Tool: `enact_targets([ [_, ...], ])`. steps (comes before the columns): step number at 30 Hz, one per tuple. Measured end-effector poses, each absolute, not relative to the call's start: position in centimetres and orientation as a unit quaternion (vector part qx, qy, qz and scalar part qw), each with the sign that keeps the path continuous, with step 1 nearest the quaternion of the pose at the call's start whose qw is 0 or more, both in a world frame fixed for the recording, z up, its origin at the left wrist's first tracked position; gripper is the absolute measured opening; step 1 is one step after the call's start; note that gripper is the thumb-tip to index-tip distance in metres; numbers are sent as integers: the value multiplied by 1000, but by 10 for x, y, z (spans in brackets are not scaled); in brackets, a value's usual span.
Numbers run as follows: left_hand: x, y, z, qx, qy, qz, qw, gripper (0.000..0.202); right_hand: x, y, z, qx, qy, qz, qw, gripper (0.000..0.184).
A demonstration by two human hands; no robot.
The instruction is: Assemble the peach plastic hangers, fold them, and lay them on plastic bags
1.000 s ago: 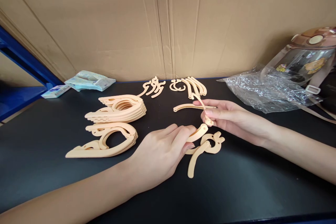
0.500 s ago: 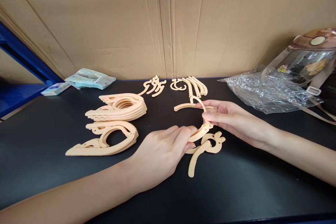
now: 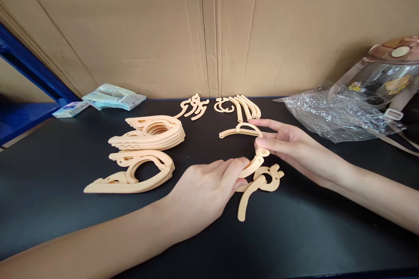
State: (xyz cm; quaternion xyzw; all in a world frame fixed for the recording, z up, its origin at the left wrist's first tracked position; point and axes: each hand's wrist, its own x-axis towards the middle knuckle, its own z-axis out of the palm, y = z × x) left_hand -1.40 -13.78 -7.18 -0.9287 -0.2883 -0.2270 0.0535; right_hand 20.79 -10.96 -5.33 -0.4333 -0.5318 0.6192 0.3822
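Head view: left hand (image 3: 206, 187) pinches curved bar (image 3: 254, 167), right hand (image 3: 291, 141) hook (image 3: 251, 126); loose parts (image 3: 248, 198) lie near; print on bottle (image 3: 376, 76) is unreadable.

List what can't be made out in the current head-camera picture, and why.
All in the head view:
Curved piece, one end: covered by the left hand gripping it.
Long strip, part of its right half: behind the right hand.
Bottle, right side: cut off by the right edge.
Small packet, lettering: too small to read.
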Motion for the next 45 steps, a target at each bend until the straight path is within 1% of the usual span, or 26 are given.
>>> enact_targets([
  [9, -14, -138, -71, -921, -322, -215, 38, 19, 210, -108, -53, -447, -512, 654, 333, 61],
  [11, -14, -138, -71, -920, -323, -218, 43, 18, 210, -107, -53, -438, -502, 661, 344, 60],
  [15, -15, -136, -71, -922, -319, -216, 40, 16, 213, -104, -55, -419, -487, 654, 399, 52],
  [20, -15, -136, -71, -924, -314, -213, 42, 17, 212, -104, -57, -404, -486, 679, 372, 58],
  [23, -15, -137, -71, -924, -315, -212, 39, 18, 209, -106, -57, -413, -488, 676, 365, 58],
  [28, -15, -137, -71, -927, -312, -205, 32, 19, 206, -107, -55, -420, -508, 668, 345, 65],
  [34, -16, -138, -71, -928, -314, -198, 31, 23, 208, -106, -58, -404, -525, 663, 349, 54],
  [41, -15, -140, -71, -929, -314, -195, 30, 23, 206, -107, -59, -413, -526, 645, 369, 61],
  [45, -15, -139, -71, -927, -315, -201, 32, 22, 205, -109, -61, -416, -527, 632, 387, 55],
])
